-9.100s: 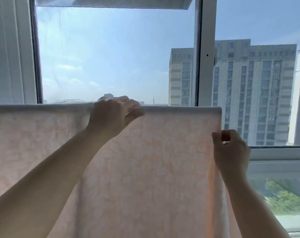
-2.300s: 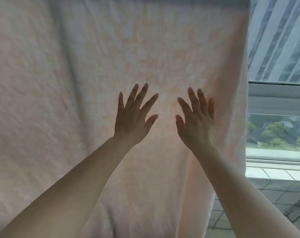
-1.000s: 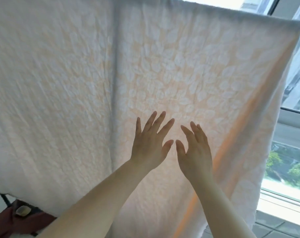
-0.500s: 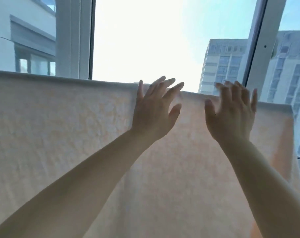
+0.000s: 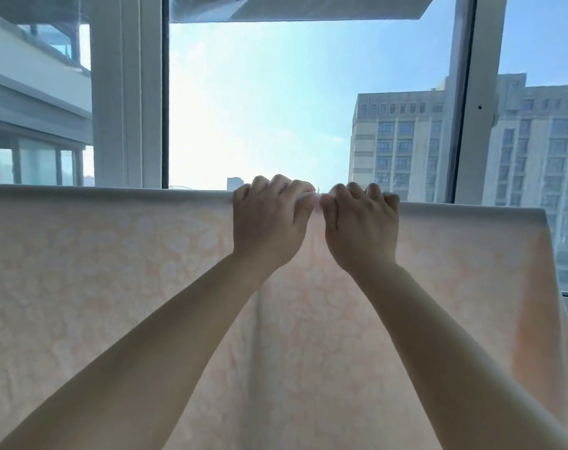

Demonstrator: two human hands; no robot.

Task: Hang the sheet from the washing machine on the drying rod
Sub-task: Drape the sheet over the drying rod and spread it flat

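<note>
A pale peach sheet with a faint leaf pattern hangs draped over a horizontal drying rod, which it hides; its folded top edge runs across the view at mid height. My left hand and my right hand sit side by side on that top edge near the middle, fingers curled over it and gripping the fabric. A vertical crease drops below my left wrist. The sheet's right edge hangs free by the window.
Just behind the sheet stands a large window with white frame posts. High-rise buildings and sky lie beyond the glass. An overhead ledge juts out at the top.
Both hands, which lay flat with spread fingers against the sheet lower down, have risen to the top edge and curled over it. The view has tilted up to the window.
</note>
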